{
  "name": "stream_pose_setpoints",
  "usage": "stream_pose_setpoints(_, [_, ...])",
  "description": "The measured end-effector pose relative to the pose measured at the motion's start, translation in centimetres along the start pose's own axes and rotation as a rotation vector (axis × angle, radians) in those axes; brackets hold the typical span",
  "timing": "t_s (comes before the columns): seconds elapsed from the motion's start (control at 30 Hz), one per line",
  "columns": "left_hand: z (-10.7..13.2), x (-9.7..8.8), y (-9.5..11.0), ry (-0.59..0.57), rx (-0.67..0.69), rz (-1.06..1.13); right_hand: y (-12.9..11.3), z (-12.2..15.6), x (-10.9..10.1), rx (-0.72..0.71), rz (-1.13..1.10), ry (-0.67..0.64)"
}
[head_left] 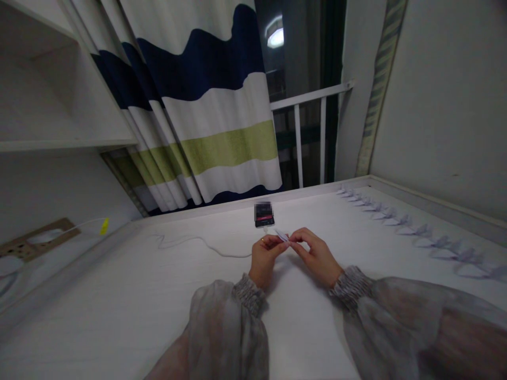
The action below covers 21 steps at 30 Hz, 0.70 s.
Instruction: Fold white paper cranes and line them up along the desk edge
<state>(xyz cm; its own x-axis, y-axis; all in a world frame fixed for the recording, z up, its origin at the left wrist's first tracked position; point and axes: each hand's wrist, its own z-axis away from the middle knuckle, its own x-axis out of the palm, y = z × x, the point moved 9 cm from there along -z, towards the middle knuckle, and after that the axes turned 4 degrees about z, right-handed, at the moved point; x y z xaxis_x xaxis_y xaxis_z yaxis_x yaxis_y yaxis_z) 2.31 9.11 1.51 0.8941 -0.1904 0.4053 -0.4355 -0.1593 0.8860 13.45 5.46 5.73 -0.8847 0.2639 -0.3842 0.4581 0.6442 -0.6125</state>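
Between my hands, above the white desk, is a small piece of folded white paper [281, 235], narrow and pointed toward the upper left. My left hand [266, 257] pinches it from the left with thumb and fingers. From the right, my right hand [312, 254] pinches its lower right end, fingertips meeting those of the left. The fingers hide part of the paper. Just beyond my hands a phone [264, 215] lies on the desk. Along the right side stands a row of several folded paper cranes [406, 224], blurred toward the near end.
A white cable [206, 244] trails across the desk [119, 311] to the left of my hands. A power strip [43, 240] with plugs sits at the far left, under a shelf [67, 143]. Striped curtains [222, 116] and a white railing [312, 97] are at the back.
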Motion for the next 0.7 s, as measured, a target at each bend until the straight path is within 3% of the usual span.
stream_pose_setpoints(0.27, [0.24,0.33,0.43,-0.004,0.002,-0.009,0.73,-0.12,0.12,0.055,-0.030,0.006])
stream_pose_setpoints(0.7, [0.23,0.56,0.56,-0.035,0.022,-0.018,0.36,-0.14,0.04,0.013,-0.008,0.011])
